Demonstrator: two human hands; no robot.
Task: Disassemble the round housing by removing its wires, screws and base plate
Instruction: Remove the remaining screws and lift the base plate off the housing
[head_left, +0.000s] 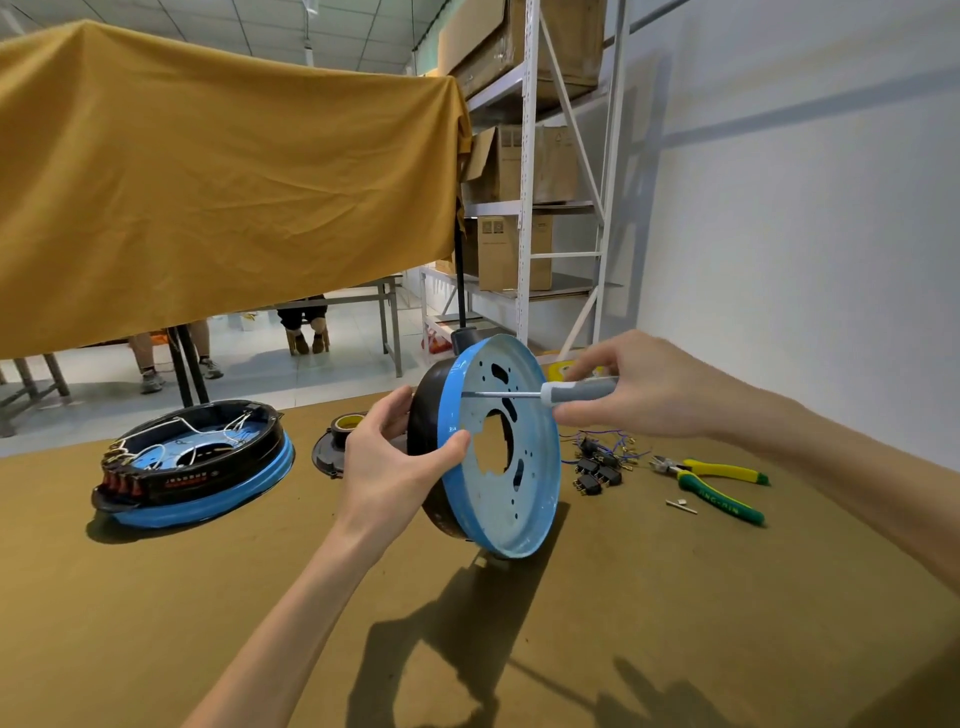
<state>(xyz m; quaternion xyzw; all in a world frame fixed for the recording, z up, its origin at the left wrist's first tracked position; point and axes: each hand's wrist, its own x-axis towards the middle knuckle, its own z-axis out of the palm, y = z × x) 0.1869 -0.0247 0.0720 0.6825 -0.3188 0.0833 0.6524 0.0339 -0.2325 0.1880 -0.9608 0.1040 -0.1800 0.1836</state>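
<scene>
The round housing (506, 499) stands on its edge on the brown table, black outside, with a blue-rimmed, pale blue base plate full of holes facing right. My left hand (395, 462) grips its near rim, thumb on the blue edge. In my right hand (644, 387) is a grey-handled screwdriver (576, 391), held level, its metal shaft crossing the plate and its tip at the inner rim on the upper left.
A second round housing (200, 462) with white wires lies flat at the left. A black lid with a tape roll (345, 423) lies behind my left hand. Loose switches and wires (602, 462), green-yellow pliers (714, 480) and a small metal part (680, 505) lie at the right. People sit beyond a yellow cloth.
</scene>
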